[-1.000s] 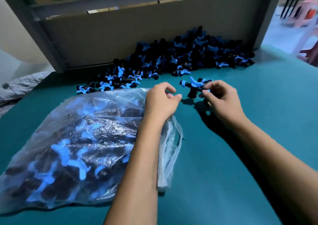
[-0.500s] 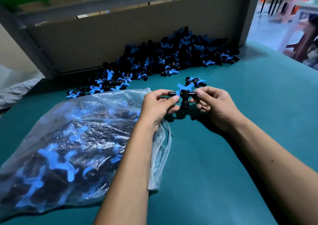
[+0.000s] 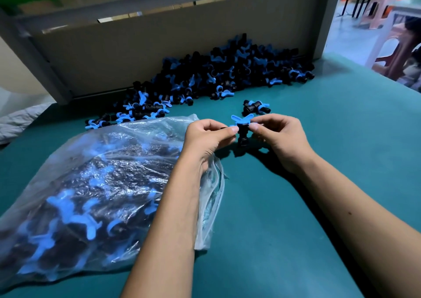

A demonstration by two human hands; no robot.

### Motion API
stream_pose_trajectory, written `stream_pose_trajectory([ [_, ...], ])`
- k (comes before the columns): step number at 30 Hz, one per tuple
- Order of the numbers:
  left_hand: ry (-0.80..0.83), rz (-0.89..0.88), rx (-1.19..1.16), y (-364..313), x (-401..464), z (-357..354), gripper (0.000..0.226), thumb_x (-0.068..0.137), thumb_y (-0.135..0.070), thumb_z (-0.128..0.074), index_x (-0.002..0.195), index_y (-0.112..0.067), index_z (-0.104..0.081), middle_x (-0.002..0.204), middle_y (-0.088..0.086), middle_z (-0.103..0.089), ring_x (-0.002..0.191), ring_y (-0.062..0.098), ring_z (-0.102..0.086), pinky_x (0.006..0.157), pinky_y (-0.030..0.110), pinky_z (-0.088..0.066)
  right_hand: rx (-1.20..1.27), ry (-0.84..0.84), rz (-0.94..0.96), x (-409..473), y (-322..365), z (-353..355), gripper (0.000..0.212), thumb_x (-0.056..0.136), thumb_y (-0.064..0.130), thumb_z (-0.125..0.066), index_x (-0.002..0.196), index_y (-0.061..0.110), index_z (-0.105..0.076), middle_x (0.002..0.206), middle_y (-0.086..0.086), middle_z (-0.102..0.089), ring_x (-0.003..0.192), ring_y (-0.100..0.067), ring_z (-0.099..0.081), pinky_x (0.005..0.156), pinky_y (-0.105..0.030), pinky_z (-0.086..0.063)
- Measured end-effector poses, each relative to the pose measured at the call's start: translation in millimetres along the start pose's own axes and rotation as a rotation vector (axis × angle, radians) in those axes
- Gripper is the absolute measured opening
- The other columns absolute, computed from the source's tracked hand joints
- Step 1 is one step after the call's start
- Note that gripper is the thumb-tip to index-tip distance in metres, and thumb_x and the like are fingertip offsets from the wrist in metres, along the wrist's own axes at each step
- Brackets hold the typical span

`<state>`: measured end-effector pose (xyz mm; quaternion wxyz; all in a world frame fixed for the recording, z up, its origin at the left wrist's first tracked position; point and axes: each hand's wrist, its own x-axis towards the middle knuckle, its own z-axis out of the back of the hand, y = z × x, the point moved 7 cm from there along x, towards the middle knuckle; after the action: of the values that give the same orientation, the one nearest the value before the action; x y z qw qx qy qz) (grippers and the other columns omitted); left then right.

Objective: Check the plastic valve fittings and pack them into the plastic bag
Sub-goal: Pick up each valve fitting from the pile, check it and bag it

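Lying on the green table (image 3: 319, 183) at the left, the plastic bag (image 3: 91, 183) holds many fittings. Beside its mouth, the left hand (image 3: 205, 138) and right hand (image 3: 282, 142) pinch opposite ends of one black valve (image 3: 242, 130) with a blue handle. Behind them sits a loose pile of valves (image 3: 227, 74).

Filled bag (image 3: 91, 183) lies left on table (image 3: 296, 206), fitting pile (image 3: 227, 74) behind it

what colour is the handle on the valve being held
Blue, on a black valve; head view.
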<state>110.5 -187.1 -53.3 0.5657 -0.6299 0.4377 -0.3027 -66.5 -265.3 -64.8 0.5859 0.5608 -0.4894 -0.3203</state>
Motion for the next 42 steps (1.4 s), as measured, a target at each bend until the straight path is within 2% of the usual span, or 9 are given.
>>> stream_pose_trajectory([
  [5, -0.073, -0.01, -0.061, -3, 3, 15, 0.025, 0.076, 0.011, -0.083, 0.093, 0.0, -0.067, 0.071, 0.011, -0.073, 0.069, 0.025, -0.074, 0.067, 0.024, -0.062, 0.168, -0.134, -0.066, 2, -4, 13, 0.004, 0.082, 0.016, -0.082, 0.08, 0.018, -0.08, 0.07, 0.002, -0.07, 0.065, -0.011, -0.061, 0.069, -0.025, -0.049],
  [13, 0.083, -0.074, 0.075, -3, 1, -4, 0.018, 0.079, 0.008, -0.081, 0.091, -0.005, -0.076, 0.077, 0.01, -0.075, 0.075, 0.021, -0.073, 0.076, 0.027, -0.062, 0.042, 0.124, -0.015, -3, 2, -8, 0.02, 0.073, 0.016, -0.087, 0.088, 0.02, -0.075, 0.084, -0.005, -0.077, 0.068, -0.009, -0.067, 0.066, -0.019, -0.054],
  [21, 0.064, -0.059, 0.048, -5, 6, 7, 0.018, 0.081, 0.014, -0.075, 0.088, -0.002, -0.075, 0.074, 0.008, -0.072, 0.072, 0.022, -0.071, 0.083, 0.03, -0.063, 0.15, -0.157, -0.018, 3, -4, 16, 0.013, 0.084, 0.008, -0.08, 0.093, 0.014, -0.073, 0.076, 0.005, -0.071, 0.069, -0.008, -0.061, 0.068, -0.021, -0.048],
  [26, 0.078, -0.233, 0.394, -7, 4, -1, 0.026, 0.078, -0.008, -0.088, 0.098, -0.019, -0.077, 0.098, 0.012, -0.075, 0.087, 0.023, -0.072, 0.089, 0.042, -0.059, 0.033, -0.08, 0.053, 0, 3, 8, 0.016, 0.083, 0.008, -0.081, 0.095, 0.017, -0.074, 0.084, 0.006, -0.074, 0.078, -0.006, -0.065, 0.071, -0.017, -0.051],
  [29, 0.115, -0.356, 0.538, -11, 4, -11, 0.016, 0.078, -0.017, -0.089, 0.09, -0.021, -0.08, 0.087, 0.001, -0.078, 0.086, 0.021, -0.075, 0.08, 0.04, -0.061, -0.035, -0.03, 0.089, -1, 5, 1, 0.017, 0.084, 0.011, -0.081, 0.098, 0.019, -0.074, 0.087, 0.003, -0.074, 0.08, -0.006, -0.065, 0.071, -0.018, -0.052],
  [33, 0.07, -0.311, 0.377, -6, 6, -9, 0.008, 0.081, -0.015, -0.085, 0.087, -0.014, -0.081, 0.085, 0.008, -0.079, 0.078, 0.025, -0.073, 0.077, 0.054, -0.063, -0.237, 0.07, 0.119, -1, 7, -13, 0.019, 0.092, 0.026, -0.074, 0.109, 0.02, -0.069, 0.099, 0.001, -0.072, 0.081, -0.004, -0.067, 0.069, -0.023, -0.054],
  [36, 0.034, -0.259, 0.237, -2, 9, -3, 0.014, 0.075, -0.025, -0.083, 0.082, -0.014, -0.081, 0.085, 0.013, -0.078, 0.077, 0.025, -0.07, 0.083, 0.052, -0.06, -0.39, 0.236, 0.111, -6, 2, -30, 0.012, 0.098, 0.032, -0.065, 0.094, 0.021, -0.069, 0.081, 0.005, -0.072, 0.071, -0.005, -0.064, 0.07, -0.027, -0.053],
  [40, 0.023, -0.287, 0.313, -4, 12, 0, 0.018, 0.076, -0.039, -0.08, 0.076, -0.021, -0.081, 0.071, 0.002, -0.073, 0.067, 0.017, -0.066, 0.067, 0.041, -0.06, -0.441, 0.237, 0.146, -7, 5, -30, 0.008, 0.098, 0.029, -0.065, 0.093, 0.026, -0.07, 0.072, 0.012, -0.067, 0.063, -0.001, -0.056, 0.063, -0.02, -0.046],
  [42, 0.023, -0.304, 0.347, -6, 14, 0, 0.022, 0.074, -0.043, -0.08, 0.078, -0.021, -0.081, 0.068, 0.002, -0.072, 0.065, 0.02, -0.065, 0.068, 0.053, -0.063, -0.429, 0.248, 0.153, -8, 7, -31, 0.01, 0.098, 0.028, -0.064, 0.098, 0.022, -0.072, 0.078, 0.002, -0.071, 0.067, -0.004, -0.059, 0.065, -0.024, -0.049],
])
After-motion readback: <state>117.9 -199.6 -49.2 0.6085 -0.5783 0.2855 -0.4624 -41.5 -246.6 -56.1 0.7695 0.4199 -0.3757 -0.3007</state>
